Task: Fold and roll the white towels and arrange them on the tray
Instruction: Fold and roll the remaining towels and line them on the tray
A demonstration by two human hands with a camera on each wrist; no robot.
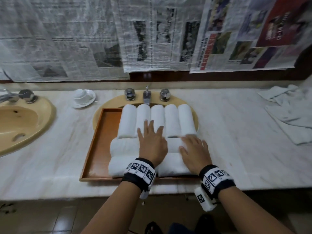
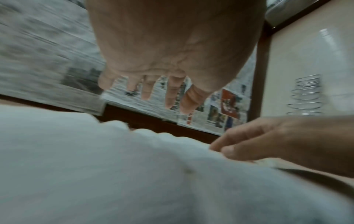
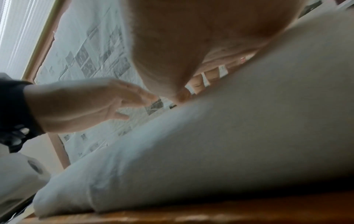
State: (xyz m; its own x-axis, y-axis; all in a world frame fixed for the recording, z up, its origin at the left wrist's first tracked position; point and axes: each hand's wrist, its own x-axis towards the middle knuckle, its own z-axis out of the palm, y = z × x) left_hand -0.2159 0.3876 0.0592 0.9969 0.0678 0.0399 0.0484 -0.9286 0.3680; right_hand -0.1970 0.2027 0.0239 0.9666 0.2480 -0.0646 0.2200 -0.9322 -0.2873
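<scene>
Both hands (image 1: pixel 173 146) flat; 7 towel rolls (image 1: pixel 157 117), 1 tray (image 1: pixel 104 132).

Newspaper sheets (image 1: pixel 94 36) are hanging across the wall behind the counter, the ones at the right printed in colour (image 1: pixel 249 34). A pale marble counter (image 1: pixel 228 132) is running the width of the head view. Two tan basins are sitting sunk into it: one (image 1: pixel 22 122) at the left, one (image 1: pixel 109 105) in the middle, lying partly hidden. A chrome faucet (image 1: pixel 146 95) is standing at the back of the middle basin between two chrome knobs (image 1: pixel 129 94) (image 1: pixel 164 94). A white cup is lying upside down on a saucer (image 1: pixel 83 98) between the basins. A crumpled grey-white cloth (image 1: pixel 290 114) is lying on the counter at the far right. Brown floor tiles (image 1: pixel 55 218) are showing below.
</scene>
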